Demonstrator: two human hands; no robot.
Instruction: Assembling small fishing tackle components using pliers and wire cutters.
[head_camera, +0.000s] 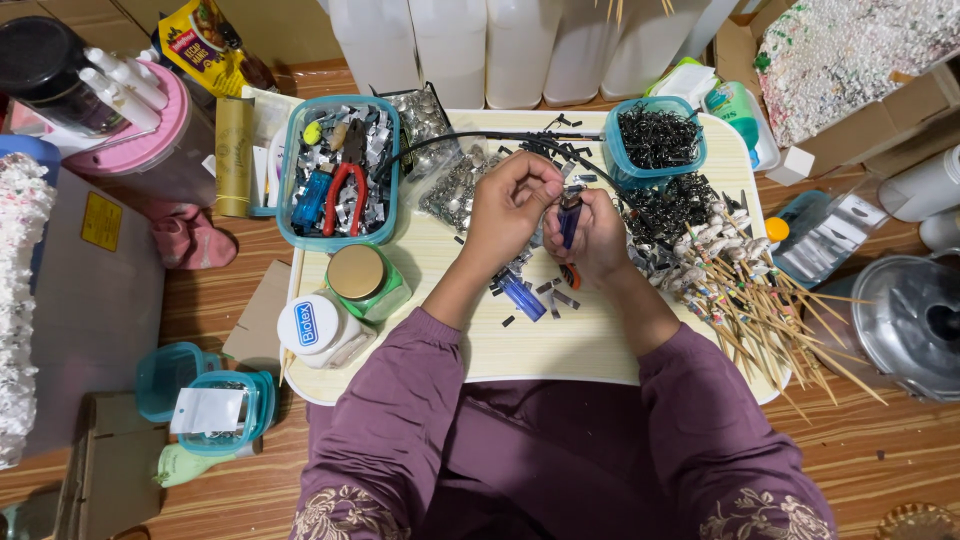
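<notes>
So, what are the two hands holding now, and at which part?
The right hand holds a blue lighter by its lower body, upright. The left hand pinches something small beside the lighter's top; what it is cannot be told.

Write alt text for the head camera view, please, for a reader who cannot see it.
Seen from above, a person in purple sleeves holds the left hand and right hand together over a small pale table, the right hand gripping a blue lighter. Around them lie another blue lighter, wooden sticks, and a tub of tools.
</notes>
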